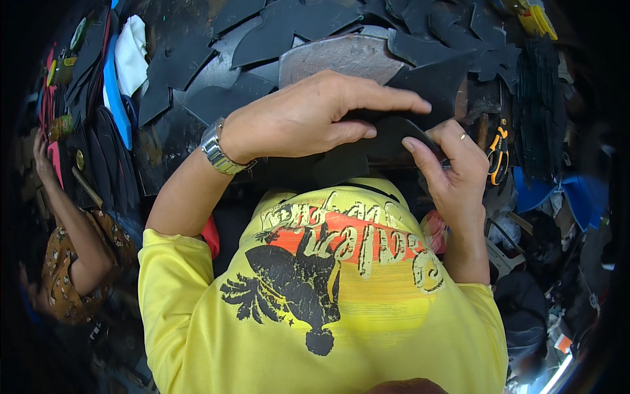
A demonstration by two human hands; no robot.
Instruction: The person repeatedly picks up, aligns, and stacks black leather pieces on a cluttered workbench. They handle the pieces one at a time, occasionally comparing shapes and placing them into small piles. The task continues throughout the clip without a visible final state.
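My right hand [459, 161] pinches the edge of a black flexible sheet piece [394, 139] between thumb and fingers; part of the piece bends up in front of me. Over it, my left hand [315, 115] has its fingers stretched to the right and the thumb apart. Whether the left fingertips touch the piece I cannot tell. Just beyond the left hand lies a worn grey-brown slab [341, 58], with a larger black cut sheet [436, 82] beside it. More black cut pieces [295, 29] overlap across the dark bench.
Right of my right hand are orange-and-black handled cutters [499, 154] and a hammer-like tool [483, 121]. Stacked dark strips [541, 108] stand farther right. On the left are a blue strip [117, 98], a white piece [131, 56] and another person's arm [75, 217].
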